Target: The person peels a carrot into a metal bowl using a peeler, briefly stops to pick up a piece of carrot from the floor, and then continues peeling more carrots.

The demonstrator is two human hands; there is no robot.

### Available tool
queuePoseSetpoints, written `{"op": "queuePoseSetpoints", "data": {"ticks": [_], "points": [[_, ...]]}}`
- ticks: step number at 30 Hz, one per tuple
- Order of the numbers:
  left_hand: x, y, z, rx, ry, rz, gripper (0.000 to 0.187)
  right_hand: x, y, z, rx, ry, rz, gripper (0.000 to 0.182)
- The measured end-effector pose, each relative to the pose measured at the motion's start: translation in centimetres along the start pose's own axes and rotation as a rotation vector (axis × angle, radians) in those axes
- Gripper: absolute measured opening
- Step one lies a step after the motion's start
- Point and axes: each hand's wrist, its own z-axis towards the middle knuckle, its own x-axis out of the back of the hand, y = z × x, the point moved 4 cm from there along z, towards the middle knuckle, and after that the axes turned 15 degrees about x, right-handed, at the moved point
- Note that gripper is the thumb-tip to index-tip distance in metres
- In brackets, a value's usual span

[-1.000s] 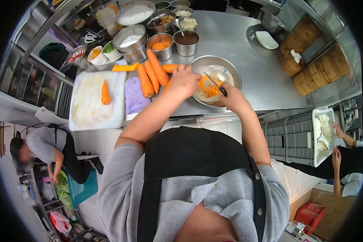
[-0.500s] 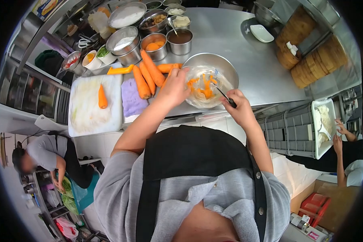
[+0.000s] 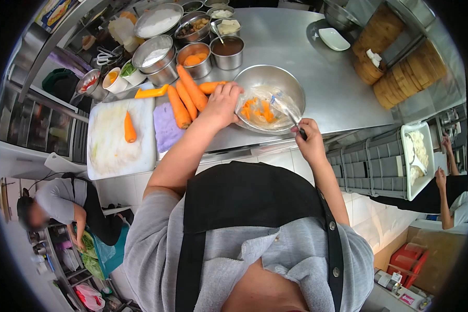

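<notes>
A steel bowl lined with a clear plastic bag stands at the counter's front edge. Orange carrot peelings lie in the bag. At the bowl's left side, my left hand is closed on the bag's edge by the rim; its fingertips are partly hidden. My right hand grips a small black-handled peeler at the right rim, its slim metal end pointing into the bowl; blade detail is too small to see. Several whole carrots lie just left of my left hand.
One carrot rests on a white cutting board. A purple cloth lies alongside. Ingredient containers crowd the back left; bamboo steamers stand right. One co-worker bends at left; another's hands are near a white tub.
My right hand and the peeler have shifted slightly outward and down, toward the bowl's right rim. The bag has folded over toward the right. The right co-worker's hands have moved apart.
</notes>
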Motion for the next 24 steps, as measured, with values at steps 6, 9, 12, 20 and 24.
{"op": "queuePoseSetpoints", "data": {"ticks": [6, 9, 12, 20, 24], "points": [[-0.1, -1.3, 2.0, -0.042, -0.349, -0.162, 0.091, 0.7, 0.9, 0.8, -0.24, 0.137, 0.099, 0.019], [0.0, -1.8, 2.3, -0.185, -0.248, -0.037, 0.081, 0.8, -0.6, 2.3, -0.175, 0.134, -0.047, 0.031], [0.7, -1.8, 2.7, -0.142, -0.277, -0.129, 0.059, 0.6, -2.7, 4.0, -0.056, 0.075, -0.183, 0.04], [2.6, 2.6, 2.8, 0.091, 0.003, -0.227, 0.011, -1.1, -4.8, 6.4, -0.008, -0.07, -0.36, 0.025], [-0.5, 2.5, 4.0, -0.002, -0.072, -0.256, 0.012, -1.4, -3.5, 7.1, -0.106, -0.08, -0.356, 0.021]]}}
